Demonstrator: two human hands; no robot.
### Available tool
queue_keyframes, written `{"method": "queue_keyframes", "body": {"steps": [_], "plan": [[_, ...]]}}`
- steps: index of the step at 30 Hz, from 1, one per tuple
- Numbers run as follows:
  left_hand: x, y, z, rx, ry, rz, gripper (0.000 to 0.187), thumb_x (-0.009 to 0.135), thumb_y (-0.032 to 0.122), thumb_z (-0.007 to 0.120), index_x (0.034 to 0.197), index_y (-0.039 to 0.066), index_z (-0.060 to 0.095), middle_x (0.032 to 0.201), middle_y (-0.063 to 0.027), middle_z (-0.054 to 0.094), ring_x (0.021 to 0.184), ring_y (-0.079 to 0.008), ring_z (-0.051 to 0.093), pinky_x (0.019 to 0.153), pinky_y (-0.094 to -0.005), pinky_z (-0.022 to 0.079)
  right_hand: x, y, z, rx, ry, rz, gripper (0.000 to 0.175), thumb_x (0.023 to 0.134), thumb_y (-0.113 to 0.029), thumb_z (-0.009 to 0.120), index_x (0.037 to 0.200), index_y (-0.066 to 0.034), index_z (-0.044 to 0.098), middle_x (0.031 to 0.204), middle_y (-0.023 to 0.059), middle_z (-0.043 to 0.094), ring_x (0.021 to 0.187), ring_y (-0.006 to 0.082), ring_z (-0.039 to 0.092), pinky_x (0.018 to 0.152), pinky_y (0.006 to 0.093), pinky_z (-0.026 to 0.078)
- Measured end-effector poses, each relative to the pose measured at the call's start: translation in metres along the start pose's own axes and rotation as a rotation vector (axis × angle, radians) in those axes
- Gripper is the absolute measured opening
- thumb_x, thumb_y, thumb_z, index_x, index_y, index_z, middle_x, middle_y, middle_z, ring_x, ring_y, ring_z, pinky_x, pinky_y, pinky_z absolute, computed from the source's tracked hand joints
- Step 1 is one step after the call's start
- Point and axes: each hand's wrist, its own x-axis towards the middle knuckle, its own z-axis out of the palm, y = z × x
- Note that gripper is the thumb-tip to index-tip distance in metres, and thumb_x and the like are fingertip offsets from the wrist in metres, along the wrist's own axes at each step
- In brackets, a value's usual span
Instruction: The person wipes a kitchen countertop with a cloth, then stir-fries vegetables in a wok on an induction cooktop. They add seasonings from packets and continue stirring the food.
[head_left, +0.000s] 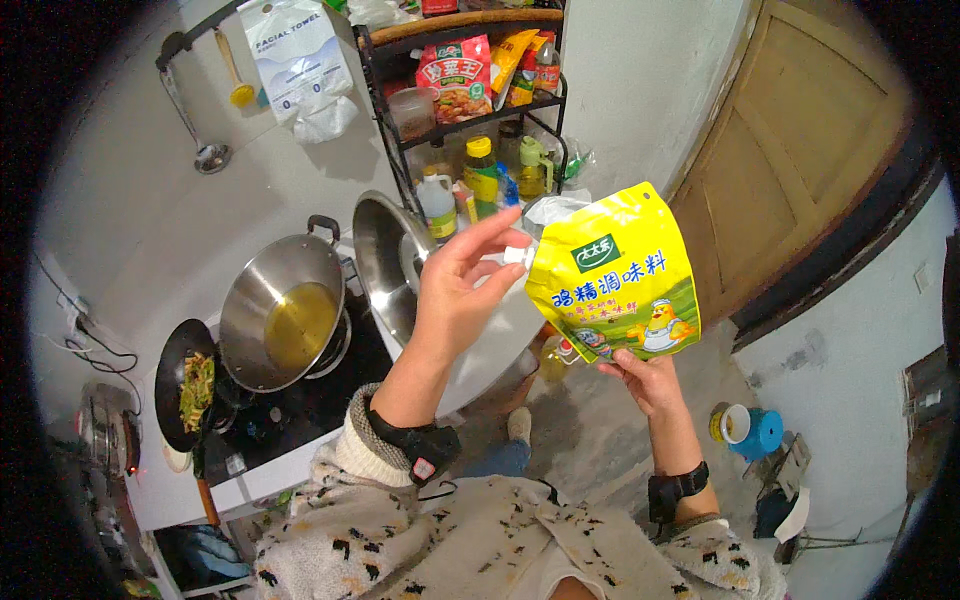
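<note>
My right hand (646, 379) grips the lower edge of a yellow chicken bouillon seasoning pouch (619, 277), held up in front of me. On the pouch's left side is a white screw cap (517, 255), pinched between the thumb and fingers of my left hand (476, 274). Whether the cap is still on its spout cannot be told. To the left, a steel wok (244, 300) with yellowish liquid (304, 322) stands on the black stove (277, 420). Beside it is a dark frying pan (169, 375) holding cooked green vegetables (196, 394).
A large steel lid (375, 255) leans upright on the white counter (480, 360). Behind it stands a black rack (465, 127) with seasoning packets and bottles. A ladle (210, 156) hangs on the wall. A wooden door (795, 142) and a blue stool-like object (759, 433) are at right.
</note>
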Motion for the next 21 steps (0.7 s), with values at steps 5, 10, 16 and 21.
{"method": "queue_keyframes", "body": {"steps": [5,10,16,21], "plan": [[0.055,-0.026,0.048,-0.314,0.016,0.100,0.053,0.079,-0.005,0.058,0.128,0.002,0.040,0.112,-0.0121,0.057,0.107,-0.0172,0.053,0.085,-0.0302,0.046,0.053,-0.028,-0.037,0.084,-0.058,-0.053,0.052,0.080,-0.003,0.062,0.126,-0.0036,0.038,0.118,0.0136,0.052,0.102,0.0261,0.056,0.077,0.0383,0.055],[0.122,-0.044,0.051,-0.220,-0.006,-0.168,0.028,0.087,0.010,0.057,0.112,-0.002,0.052,0.099,-0.0094,0.061,0.095,-0.0145,0.057,0.081,-0.0256,0.046,0.113,-0.056,-0.061,0.068,-0.058,-0.067,0.052,0.080,-0.002,0.061,0.126,-0.0036,0.038,0.117,0.0133,0.052,0.103,0.0262,0.056,0.078,0.0399,0.054],[0.170,-0.072,0.063,-0.195,0.032,-0.020,0.020,0.083,0.008,0.060,0.101,0.000,0.059,0.084,-0.0030,0.061,0.072,-0.0071,0.056,0.065,-0.0211,0.046,0.163,-0.071,-0.087,0.065,-0.045,-0.023,0.051,0.080,-0.001,0.060,0.126,-0.0034,0.038,0.118,0.0136,0.052,0.102,0.0264,0.056,0.077,0.0405,0.054],[0.202,-0.084,0.051,-0.006,-0.029,-0.211,0.028,0.081,0.005,0.061,0.108,-0.001,0.058,0.093,-0.0051,0.061,0.082,-0.0108,0.058,0.069,-0.0226,0.047,0.203,-0.075,-0.094,0.083,-0.090,-0.016,0.051,0.080,0.000,0.059,0.126,-0.0034,0.037,0.118,0.0143,0.052,0.102,0.0271,0.056,0.078,0.0407,0.054]]}}
